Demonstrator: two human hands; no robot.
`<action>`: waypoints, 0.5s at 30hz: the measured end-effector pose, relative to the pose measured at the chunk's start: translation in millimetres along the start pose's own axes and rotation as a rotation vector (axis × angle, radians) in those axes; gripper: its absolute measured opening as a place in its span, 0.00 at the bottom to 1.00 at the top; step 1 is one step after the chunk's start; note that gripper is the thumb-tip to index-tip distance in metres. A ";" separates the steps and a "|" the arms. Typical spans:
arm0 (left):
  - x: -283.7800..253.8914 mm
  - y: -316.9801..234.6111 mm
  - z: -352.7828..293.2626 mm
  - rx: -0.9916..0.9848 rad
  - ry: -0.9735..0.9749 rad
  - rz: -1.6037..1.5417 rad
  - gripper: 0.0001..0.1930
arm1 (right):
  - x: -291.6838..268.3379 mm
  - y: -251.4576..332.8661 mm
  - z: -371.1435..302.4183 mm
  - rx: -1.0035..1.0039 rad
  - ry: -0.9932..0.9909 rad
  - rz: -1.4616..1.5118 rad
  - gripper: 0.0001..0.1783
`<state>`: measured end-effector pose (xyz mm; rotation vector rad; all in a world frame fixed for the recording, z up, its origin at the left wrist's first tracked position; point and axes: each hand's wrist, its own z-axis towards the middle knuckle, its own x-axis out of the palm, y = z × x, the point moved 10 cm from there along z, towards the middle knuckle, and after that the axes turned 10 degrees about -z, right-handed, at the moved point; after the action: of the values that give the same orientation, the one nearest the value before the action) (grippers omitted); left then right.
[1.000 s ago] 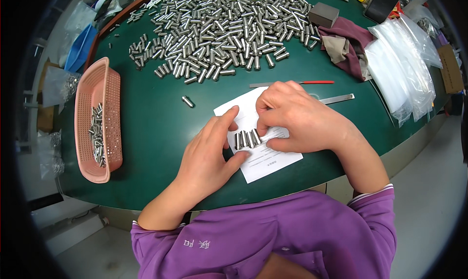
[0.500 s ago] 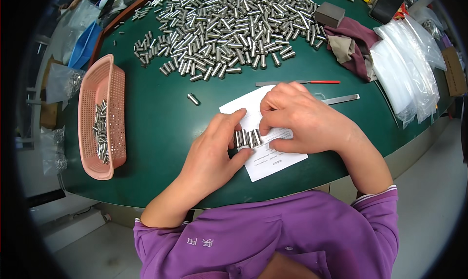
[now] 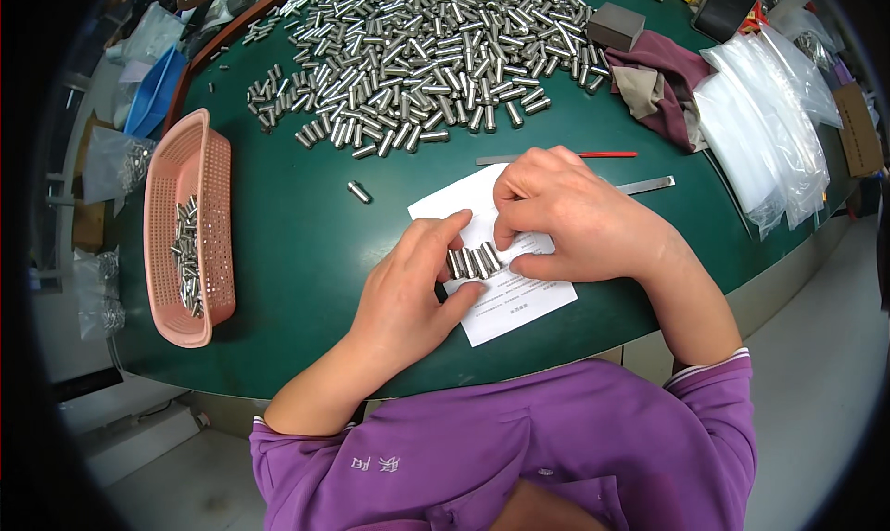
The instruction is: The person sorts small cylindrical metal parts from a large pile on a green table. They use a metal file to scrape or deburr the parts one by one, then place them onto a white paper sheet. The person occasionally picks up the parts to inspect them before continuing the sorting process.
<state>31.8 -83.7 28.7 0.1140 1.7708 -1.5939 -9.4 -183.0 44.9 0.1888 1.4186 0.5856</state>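
Note:
Several short shiny metal pins (image 3: pixel 474 261) lie side by side in a small row on a printed white sheet (image 3: pixel 510 314). My left hand (image 3: pixel 404 276) is at the row's left end, its thumb and forefinger spread apart on either side. Some of its other fingers are hidden behind the palm. At the right end is my right hand (image 3: pixel 565 217), with bent fingers and the thumb held apart from the forefinger, close beside the last pin. Whether its fingertips touch that pin I cannot tell.
A large heap of metal pins (image 3: pixel 417 58) covers the far table; one loose pin (image 3: pixel 359 192) lies nearer. A pink basket (image 3: pixel 221 243) with pins stands left. Beyond the sheet are a red-handled file (image 3: pixel 607 154) and metal strip (image 3: pixel 647 186); cloth (image 3: pixel 681 76) and plastic bags (image 3: pixel 756 132) lie right.
The pins in the row have spread slightly and lean more. Both hands stay around the row with almost the same pose. The whole view has shifted a little.

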 end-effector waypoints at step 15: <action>-2.4 4.5 -0.4 0.040 -0.076 0.005 0.21 | -2.0 1.0 -0.4 -0.019 -0.040 -0.002 0.11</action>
<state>35.7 -81.4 26.3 0.0762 1.6801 -1.6091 -10.2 -183.2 47.1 0.1827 1.3739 0.5903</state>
